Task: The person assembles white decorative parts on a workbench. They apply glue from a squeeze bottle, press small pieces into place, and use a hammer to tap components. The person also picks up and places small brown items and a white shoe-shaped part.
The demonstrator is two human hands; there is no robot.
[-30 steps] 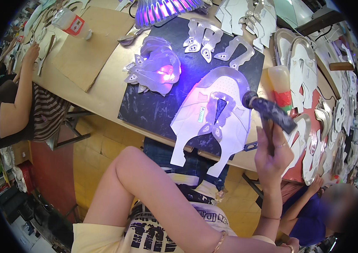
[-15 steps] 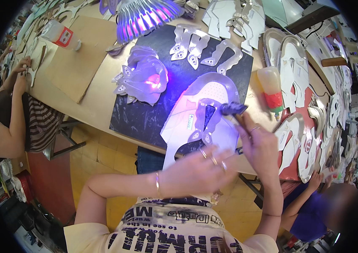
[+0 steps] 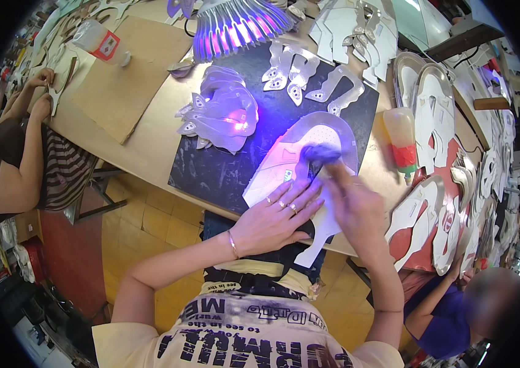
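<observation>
A pale shoe upper piece (image 3: pixel 272 170) with a perforated toe area and a grey rim lies on the black slab. My left hand (image 3: pixel 280 211) rests flat on its lower part, fingers spread, rings on several of them. In my right hand (image 3: pixel 358 208) is a hammer (image 3: pixel 322 153) with a dark head, blurred by motion, over the middle of the upper. The hammer's handle is mostly hidden by my fingers. Whether its head touches the piece I cannot tell. A stack of grey shoe parts (image 3: pixel 226 107) lies to the left on the slab, lit purple.
A finned lamp (image 3: pixel 241 27) glows purple above the black slab (image 3: pixel 201 175). Grey U-shaped pieces (image 3: pixel 337 86) lie behind the upper. A bottle with a red band (image 3: pixel 399 141) stands on the right, near stacked white uppers (image 3: pixel 434 101). Other people sit at both sides.
My left hand has come down flat on the upper. The hammer has moved left over the upper's middle, and the upper's lower end has swung right. The whole view has shifted slightly.
</observation>
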